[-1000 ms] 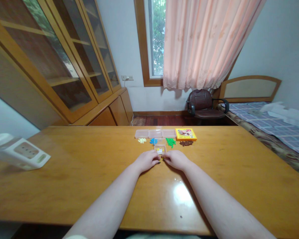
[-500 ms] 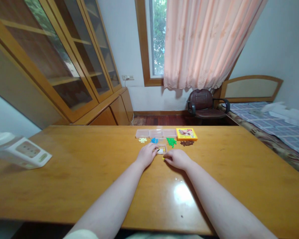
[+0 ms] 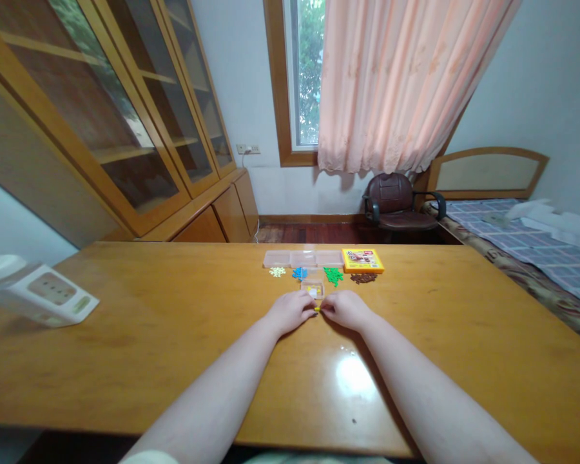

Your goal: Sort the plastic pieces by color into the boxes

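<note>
My right hand (image 3: 347, 309) pinches a small yellow plastic piece (image 3: 317, 309) just above the table. From the other side, my left hand (image 3: 291, 312) meets it, fingers closed at the yellow piece's left end. A dark speck shows at the left fingertips, too small to name. Right behind the hands sits a small clear box (image 3: 322, 291) with yellow pieces in it. Beyond it lie piles of small pieces: cream (image 3: 277, 272), blue (image 3: 299, 274), green (image 3: 333, 276) and brown (image 3: 363, 278).
A clear compartment tray (image 3: 303, 259) and a yellow box (image 3: 362, 260) line the table's (image 3: 174, 309) far edge. At the far left stands a white container (image 3: 53, 293). A brown armchair (image 3: 399, 200) and a bed (image 3: 522, 225) are past the table.
My left hand has moved from the small clear box toward me and right, to the yellow piece in my right hand. The right hand has hardly moved.
</note>
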The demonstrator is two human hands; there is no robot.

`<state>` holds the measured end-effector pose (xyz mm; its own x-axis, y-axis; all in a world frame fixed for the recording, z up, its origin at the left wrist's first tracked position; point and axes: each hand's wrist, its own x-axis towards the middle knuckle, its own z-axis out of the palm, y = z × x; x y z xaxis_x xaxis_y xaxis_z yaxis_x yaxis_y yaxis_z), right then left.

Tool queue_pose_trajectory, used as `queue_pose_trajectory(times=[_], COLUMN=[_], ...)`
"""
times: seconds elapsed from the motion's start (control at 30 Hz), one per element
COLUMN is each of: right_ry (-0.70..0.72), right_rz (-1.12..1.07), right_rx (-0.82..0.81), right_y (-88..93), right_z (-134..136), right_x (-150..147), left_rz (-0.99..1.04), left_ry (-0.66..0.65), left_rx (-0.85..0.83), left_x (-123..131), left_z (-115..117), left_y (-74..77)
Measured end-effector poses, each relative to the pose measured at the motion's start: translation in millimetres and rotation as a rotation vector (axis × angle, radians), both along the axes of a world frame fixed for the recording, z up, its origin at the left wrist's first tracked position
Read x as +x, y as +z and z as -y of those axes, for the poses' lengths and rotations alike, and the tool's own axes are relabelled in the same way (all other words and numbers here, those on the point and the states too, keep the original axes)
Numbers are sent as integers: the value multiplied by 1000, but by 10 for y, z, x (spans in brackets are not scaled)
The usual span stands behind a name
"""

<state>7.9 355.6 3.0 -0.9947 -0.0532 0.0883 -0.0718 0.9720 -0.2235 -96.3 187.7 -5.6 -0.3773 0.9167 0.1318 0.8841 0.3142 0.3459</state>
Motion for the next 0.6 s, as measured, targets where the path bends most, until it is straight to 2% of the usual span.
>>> queue_pose_trajectory(times=[0.2,0.37,0.5,0.6], right_ry=[7,15,-76,-183], right_rz=[-14,-25,-121,-157], right_rx=[-50,-88,-122,-157], right_y=[-28,-51,-91,-133], right_z=[-7,-23,-28,-24], right_x=[3,-2,-24,-62], left_rz=[8,12,65,153], left_ry=[6,11,85,205], left_rx=[-3,60,218,358], left_x=[-12,-18,-48,-135], left_z=[-9,-2,8,19], left_y=[-26,0,12,-46])
